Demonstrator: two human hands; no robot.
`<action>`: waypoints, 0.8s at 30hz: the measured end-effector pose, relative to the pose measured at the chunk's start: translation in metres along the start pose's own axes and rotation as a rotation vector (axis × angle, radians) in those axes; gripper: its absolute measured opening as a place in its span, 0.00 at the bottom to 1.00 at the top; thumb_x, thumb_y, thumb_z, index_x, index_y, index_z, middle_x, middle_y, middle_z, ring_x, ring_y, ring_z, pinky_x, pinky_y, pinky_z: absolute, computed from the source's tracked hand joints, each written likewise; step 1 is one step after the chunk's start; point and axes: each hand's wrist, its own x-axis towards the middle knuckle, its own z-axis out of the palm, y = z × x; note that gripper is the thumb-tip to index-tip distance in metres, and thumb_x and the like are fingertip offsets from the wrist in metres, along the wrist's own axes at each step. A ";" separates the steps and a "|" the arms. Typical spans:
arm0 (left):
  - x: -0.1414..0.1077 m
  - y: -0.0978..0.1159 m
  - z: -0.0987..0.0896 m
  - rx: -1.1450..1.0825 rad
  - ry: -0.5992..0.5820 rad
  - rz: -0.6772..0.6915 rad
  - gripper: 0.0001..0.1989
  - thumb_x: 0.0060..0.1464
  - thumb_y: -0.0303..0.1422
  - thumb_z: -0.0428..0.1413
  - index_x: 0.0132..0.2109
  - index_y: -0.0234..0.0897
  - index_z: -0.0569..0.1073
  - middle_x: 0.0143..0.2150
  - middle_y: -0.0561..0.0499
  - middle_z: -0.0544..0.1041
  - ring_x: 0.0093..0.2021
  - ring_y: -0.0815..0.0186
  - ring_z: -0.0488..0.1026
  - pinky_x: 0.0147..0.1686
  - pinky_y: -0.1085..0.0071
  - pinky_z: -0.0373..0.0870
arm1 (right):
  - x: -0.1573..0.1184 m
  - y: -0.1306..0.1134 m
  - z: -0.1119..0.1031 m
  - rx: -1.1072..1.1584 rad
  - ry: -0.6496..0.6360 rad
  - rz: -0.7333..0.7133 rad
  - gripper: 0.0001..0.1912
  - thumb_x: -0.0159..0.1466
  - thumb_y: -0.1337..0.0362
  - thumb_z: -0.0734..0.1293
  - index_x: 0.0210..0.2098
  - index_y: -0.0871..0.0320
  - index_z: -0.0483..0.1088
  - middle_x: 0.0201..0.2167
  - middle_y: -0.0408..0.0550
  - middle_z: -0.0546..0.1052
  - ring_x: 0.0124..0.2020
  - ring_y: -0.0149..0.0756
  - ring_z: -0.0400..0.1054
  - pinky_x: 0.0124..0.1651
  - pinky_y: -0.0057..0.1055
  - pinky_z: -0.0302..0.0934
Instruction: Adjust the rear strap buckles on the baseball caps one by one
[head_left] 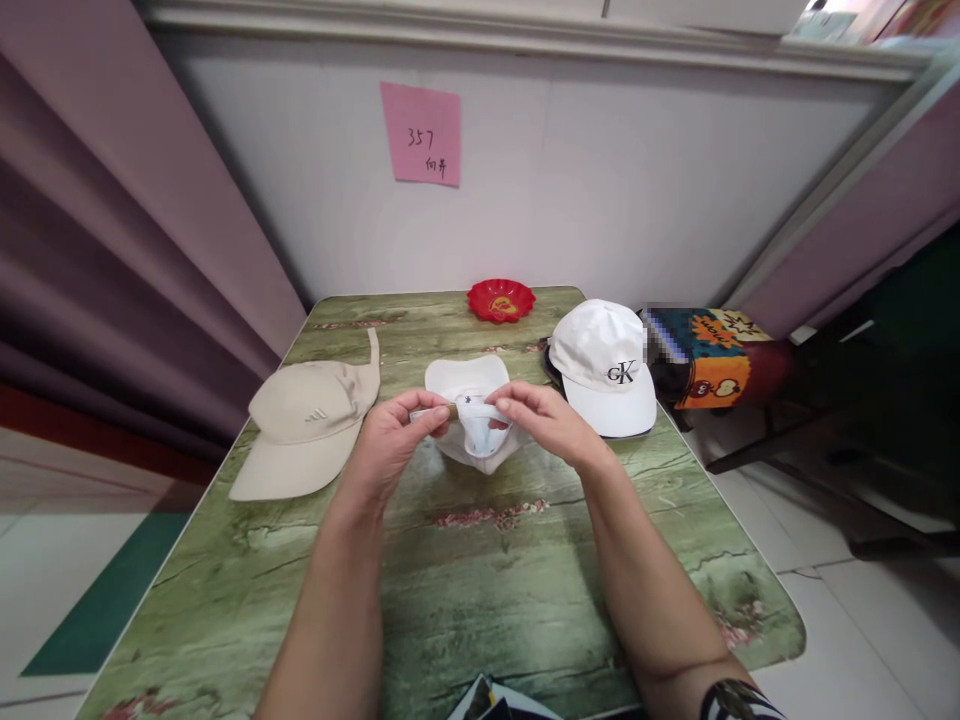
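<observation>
Over the middle of the table, a white cap [466, 374] has its brim pointing away from me and its back strap side toward me. My left hand [401, 425] pinches one end of the cap's back strap between thumb and fingers. On the other side, my right hand [536, 415] pinches the strap's other end. Part of the strap and the cap's sides are hidden behind my fingers. To the left lies a beige cap [307, 410] with its strap end sticking up. A white cap with black letters [604, 350] rests on the right, on top of a dark cap.
A red scalloped dish [501, 300] stands at the back of the green wood-patterned table [480, 570]. Beyond it is a wall with a pink note [421, 135]. A stool with a colourful cover [712, 350] stands to the right; purple curtains [150, 200] hang at the sides.
</observation>
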 end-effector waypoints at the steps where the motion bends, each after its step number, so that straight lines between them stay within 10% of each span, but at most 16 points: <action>1: 0.000 0.001 0.000 0.010 0.002 0.004 0.13 0.47 0.39 0.66 0.34 0.35 0.77 0.25 0.52 0.73 0.27 0.69 0.67 0.31 0.73 0.63 | 0.000 0.001 0.001 0.047 -0.038 0.018 0.16 0.64 0.52 0.66 0.41 0.59 0.74 0.34 0.47 0.77 0.37 0.35 0.71 0.40 0.29 0.63; 9: -0.004 0.006 0.001 0.095 -0.025 0.081 0.13 0.49 0.40 0.64 0.30 0.35 0.75 0.55 0.44 0.74 0.29 0.72 0.66 0.26 0.74 0.63 | 0.004 0.006 0.007 0.029 0.048 -0.003 0.12 0.61 0.56 0.68 0.33 0.59 0.73 0.26 0.41 0.73 0.27 0.29 0.65 0.32 0.25 0.58; 24: -0.001 -0.002 0.004 0.022 -0.169 0.040 0.13 0.52 0.42 0.63 0.33 0.35 0.77 0.45 0.45 0.76 0.27 0.72 0.63 0.27 0.74 0.63 | 0.004 0.002 0.010 -0.105 0.074 -0.050 0.14 0.61 0.54 0.69 0.32 0.59 0.77 0.27 0.43 0.78 0.29 0.32 0.68 0.35 0.27 0.60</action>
